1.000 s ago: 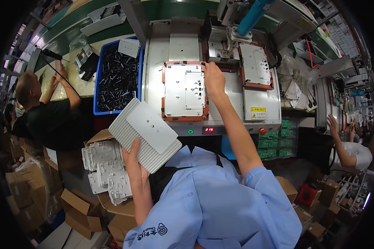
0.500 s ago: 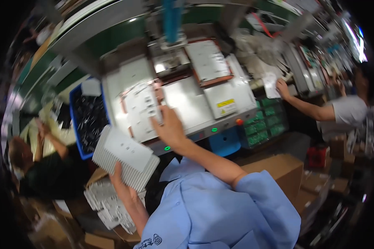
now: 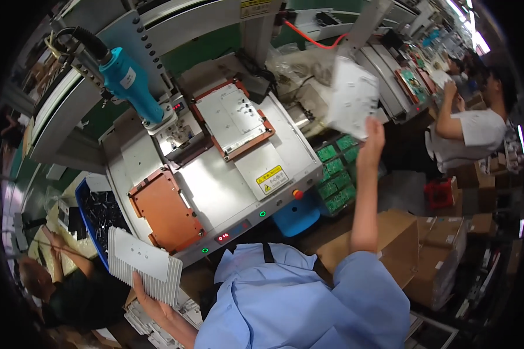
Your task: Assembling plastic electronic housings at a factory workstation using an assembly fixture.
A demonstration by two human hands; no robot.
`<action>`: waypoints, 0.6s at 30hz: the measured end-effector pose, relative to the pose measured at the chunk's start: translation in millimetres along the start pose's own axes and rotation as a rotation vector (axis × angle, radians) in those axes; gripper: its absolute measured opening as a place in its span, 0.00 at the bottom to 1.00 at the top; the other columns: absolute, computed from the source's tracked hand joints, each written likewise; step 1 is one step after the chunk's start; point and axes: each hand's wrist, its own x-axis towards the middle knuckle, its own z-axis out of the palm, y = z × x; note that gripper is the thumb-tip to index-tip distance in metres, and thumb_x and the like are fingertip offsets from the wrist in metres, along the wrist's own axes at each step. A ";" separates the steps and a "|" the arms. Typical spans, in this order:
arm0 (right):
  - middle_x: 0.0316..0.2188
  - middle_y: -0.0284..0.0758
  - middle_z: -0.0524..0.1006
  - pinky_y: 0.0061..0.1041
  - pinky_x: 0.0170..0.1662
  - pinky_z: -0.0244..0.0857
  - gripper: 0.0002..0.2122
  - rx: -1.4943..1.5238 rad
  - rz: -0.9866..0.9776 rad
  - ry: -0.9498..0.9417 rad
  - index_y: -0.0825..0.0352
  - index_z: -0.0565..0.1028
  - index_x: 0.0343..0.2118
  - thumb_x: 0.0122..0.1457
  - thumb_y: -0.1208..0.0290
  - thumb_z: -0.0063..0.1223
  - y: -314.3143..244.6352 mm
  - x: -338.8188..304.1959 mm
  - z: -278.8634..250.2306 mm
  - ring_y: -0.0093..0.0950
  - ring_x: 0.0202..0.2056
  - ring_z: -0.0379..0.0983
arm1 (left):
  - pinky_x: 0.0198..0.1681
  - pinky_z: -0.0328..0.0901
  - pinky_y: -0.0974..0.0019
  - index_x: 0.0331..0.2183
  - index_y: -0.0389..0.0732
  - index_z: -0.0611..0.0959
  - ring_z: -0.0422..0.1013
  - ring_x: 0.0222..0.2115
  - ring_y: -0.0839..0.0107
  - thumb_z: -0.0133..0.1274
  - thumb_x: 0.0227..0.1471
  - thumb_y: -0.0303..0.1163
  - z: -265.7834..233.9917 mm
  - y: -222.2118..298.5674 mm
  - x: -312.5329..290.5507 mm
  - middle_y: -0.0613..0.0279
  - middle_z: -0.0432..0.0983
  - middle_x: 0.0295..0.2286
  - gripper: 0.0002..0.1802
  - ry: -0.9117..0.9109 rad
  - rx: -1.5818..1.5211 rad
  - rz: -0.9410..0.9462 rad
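My left hand (image 3: pixel 152 303) pinches a ribbed white plate (image 3: pixel 142 262); my right hand (image 3: pixel 371 142), a rectangular white panel (image 3: pixel 354 98) past the silver tabletop edge (image 3: pixel 300 139).

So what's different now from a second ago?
The right hand has lifted the white panel out of the left orange-brown fixture and carried it out to the right. The left hand still holds the finned light-grey housing; the second white panel stays in place.
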 end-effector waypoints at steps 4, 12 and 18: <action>0.38 0.37 0.75 0.25 0.34 0.69 0.19 -0.186 0.061 0.311 0.71 0.71 0.46 0.54 0.69 0.61 132.3 130.3 -104.9 0.26 0.34 0.74 | 0.50 0.68 0.55 0.53 0.32 0.69 0.71 0.47 0.58 0.57 0.52 0.33 22.8 -13.1 1.5 0.51 0.71 0.48 0.28 0.038 0.029 0.027; 0.29 0.34 0.77 0.27 0.29 0.70 0.09 0.122 0.539 0.230 0.67 0.77 0.36 0.58 0.67 0.56 279.5 178.6 -91.6 0.28 0.30 0.75 | 0.48 0.70 0.58 0.51 0.32 0.71 0.73 0.44 0.59 0.57 0.52 0.33 37.8 -34.4 -13.9 0.51 0.74 0.44 0.26 0.106 0.105 0.046; 0.24 0.27 0.71 0.20 0.28 0.61 0.05 -0.429 0.784 0.039 0.64 0.76 0.32 0.56 0.69 0.58 285.5 165.2 -63.0 0.19 0.24 0.65 | 0.48 0.70 0.58 0.51 0.32 0.70 0.73 0.44 0.59 0.56 0.52 0.33 57.3 -48.0 -26.3 0.50 0.73 0.44 0.27 0.109 0.093 0.049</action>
